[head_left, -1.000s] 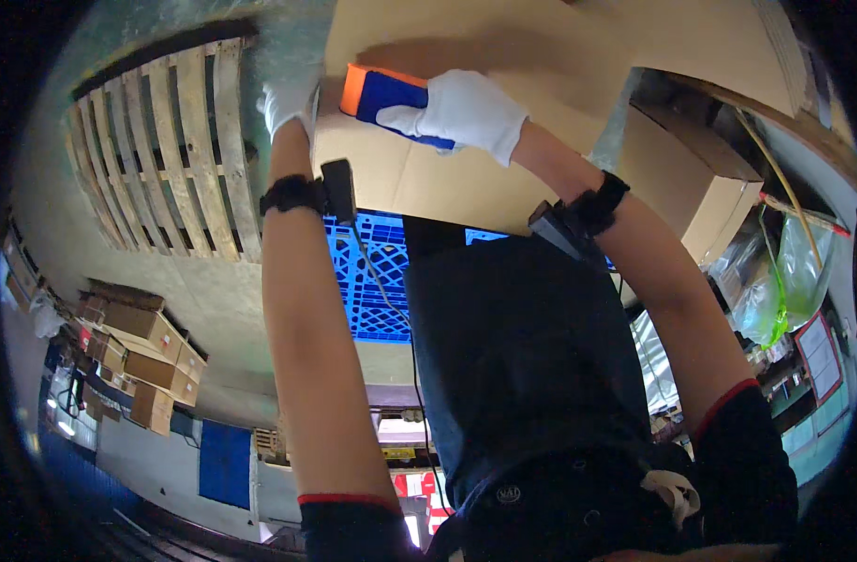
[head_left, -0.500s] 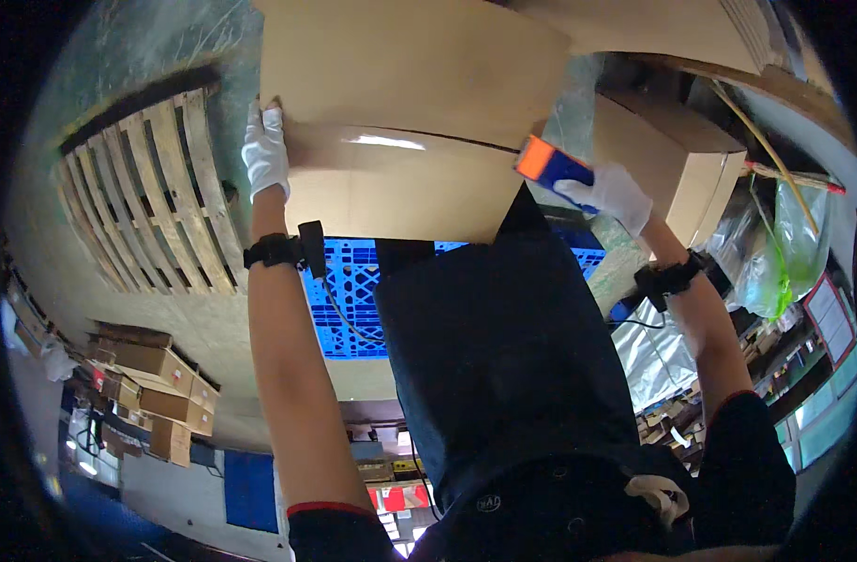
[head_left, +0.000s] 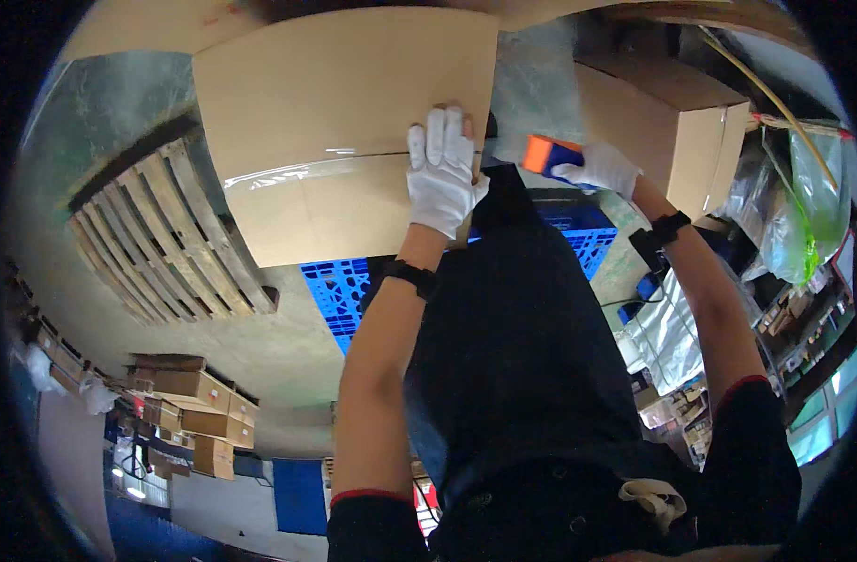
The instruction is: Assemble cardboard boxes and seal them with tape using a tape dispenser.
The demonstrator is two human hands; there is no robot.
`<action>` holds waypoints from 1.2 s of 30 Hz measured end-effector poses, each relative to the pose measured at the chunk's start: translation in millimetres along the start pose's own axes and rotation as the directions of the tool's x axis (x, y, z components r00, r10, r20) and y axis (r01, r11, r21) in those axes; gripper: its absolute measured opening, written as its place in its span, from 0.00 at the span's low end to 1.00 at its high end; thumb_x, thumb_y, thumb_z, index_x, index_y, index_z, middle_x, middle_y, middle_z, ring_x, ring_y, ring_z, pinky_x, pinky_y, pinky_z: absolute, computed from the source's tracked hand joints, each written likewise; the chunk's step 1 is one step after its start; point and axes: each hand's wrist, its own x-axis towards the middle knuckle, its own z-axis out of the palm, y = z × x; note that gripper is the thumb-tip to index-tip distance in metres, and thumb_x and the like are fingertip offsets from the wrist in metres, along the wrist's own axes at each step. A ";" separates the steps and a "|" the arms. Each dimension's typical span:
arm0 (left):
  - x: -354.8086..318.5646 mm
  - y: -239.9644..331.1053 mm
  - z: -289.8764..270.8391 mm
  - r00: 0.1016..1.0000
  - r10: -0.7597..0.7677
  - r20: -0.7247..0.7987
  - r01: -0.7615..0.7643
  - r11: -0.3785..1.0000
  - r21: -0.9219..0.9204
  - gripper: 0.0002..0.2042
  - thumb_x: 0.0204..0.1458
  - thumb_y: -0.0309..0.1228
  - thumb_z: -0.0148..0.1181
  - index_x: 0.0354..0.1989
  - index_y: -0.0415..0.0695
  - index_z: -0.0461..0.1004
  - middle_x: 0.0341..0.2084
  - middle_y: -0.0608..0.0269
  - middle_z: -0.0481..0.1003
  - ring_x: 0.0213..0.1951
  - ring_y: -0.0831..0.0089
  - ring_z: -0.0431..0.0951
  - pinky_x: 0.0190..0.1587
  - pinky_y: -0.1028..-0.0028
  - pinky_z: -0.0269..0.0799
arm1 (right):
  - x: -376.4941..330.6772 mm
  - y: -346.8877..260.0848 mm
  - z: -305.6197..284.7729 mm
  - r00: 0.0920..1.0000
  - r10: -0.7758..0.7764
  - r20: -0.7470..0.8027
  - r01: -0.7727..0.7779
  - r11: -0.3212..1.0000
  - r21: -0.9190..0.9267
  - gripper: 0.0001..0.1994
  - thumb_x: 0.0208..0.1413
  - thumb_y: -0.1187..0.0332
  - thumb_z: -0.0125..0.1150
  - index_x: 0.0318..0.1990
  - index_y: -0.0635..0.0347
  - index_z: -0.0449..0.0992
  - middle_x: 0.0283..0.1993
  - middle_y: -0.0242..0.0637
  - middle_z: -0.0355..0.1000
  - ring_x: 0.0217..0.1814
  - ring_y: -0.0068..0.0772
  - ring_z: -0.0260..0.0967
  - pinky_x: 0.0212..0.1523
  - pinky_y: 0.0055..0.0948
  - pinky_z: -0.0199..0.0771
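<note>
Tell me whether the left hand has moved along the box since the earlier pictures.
Yes. The left hand went from the cardboard box's left edge to its right end, near the taped seam.

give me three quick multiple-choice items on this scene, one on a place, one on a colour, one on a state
1. Where does the left hand rest?
A. on the cardboard box
B. on the wooden pallet
C. on the blue pallet

2. What colour is the tape dispenser in the right hand?
A. green and white
B. orange and blue
C. all black

3. How is the top seam of the cardboard box?
A. flaps standing open
B. torn off
C. closed under clear tape

Answers: 1 A, the gloved palm lies flat on the box by the seam. 2 B, orange body with a blue part. 3 C, a glossy tape strip runs along the seam.
</note>
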 end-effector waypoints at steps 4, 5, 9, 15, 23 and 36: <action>7.4 5.7 9.5 0.992 0.037 0.124 0.017 0.913 -0.409 0.27 0.47 0.29 0.53 0.59 0.41 0.62 0.58 0.47 0.62 0.60 0.53 0.61 0.61 0.58 0.56 | 24.8 -45.3 23.0 0.963 0.251 0.096 -0.249 0.968 -0.031 0.33 0.44 0.31 0.53 0.18 0.57 0.76 0.12 0.37 0.68 0.16 0.37 0.70 0.22 0.36 0.69; 10.5 11.3 14.5 0.957 -0.151 0.248 0.283 0.678 -0.679 0.25 0.49 0.24 0.49 0.59 0.43 0.62 0.56 0.44 0.64 0.57 0.51 0.65 0.58 0.61 0.60 | 38.3 -69.4 29.7 0.964 0.248 0.090 -0.252 0.967 0.033 0.32 0.44 0.32 0.53 0.21 0.58 0.77 0.15 0.39 0.70 0.20 0.39 0.71 0.24 0.37 0.70; 37.4 28.5 -5.7 0.770 -0.377 0.515 0.636 0.530 -0.562 0.23 0.49 0.21 0.48 0.57 0.43 0.64 0.49 0.41 0.69 0.47 0.50 0.72 0.50 0.63 0.69 | 66.6 -112.2 42.1 0.943 0.330 0.043 -0.322 0.938 -0.130 0.26 0.50 0.41 0.52 0.39 0.55 0.77 0.36 0.40 0.76 0.39 0.42 0.73 0.39 0.39 0.71; 4.1 -61.5 -21.3 0.993 0.119 -0.010 -0.099 0.865 0.492 0.07 0.56 0.32 0.49 0.37 0.46 0.72 0.34 0.60 0.73 0.38 0.64 0.76 0.41 0.68 0.74 | 65.8 -121.8 67.4 0.875 0.471 0.111 -0.456 0.725 0.516 0.25 0.49 0.46 0.60 0.45 0.57 0.73 0.33 0.45 0.76 0.31 0.36 0.75 0.29 0.33 0.73; -80.1 -255.9 -107.5 0.264 -0.963 -0.049 0.780 0.243 -0.576 0.43 0.54 0.65 0.34 0.50 0.27 0.68 0.37 0.40 0.76 0.38 0.47 0.76 0.42 0.62 0.72 | 101.1 -131.9 76.2 0.781 0.549 0.297 -0.211 -0.215 0.953 0.17 0.55 0.58 0.55 0.42 0.64 0.72 0.36 0.44 0.73 0.33 0.37 0.73 0.29 0.35 0.73; -95.5 10.5 -302.2 0.785 -0.615 -0.074 0.538 0.736 -0.410 0.19 0.56 0.37 0.45 0.47 0.33 0.68 0.42 0.45 0.70 0.42 0.55 0.69 0.49 0.60 0.63 | -146.1 -29.2 -11.7 0.889 0.456 -0.042 0.216 -0.336 0.917 0.12 0.56 0.63 0.53 0.41 0.60 0.74 0.39 0.38 0.74 0.36 0.34 0.73 0.39 0.33 0.75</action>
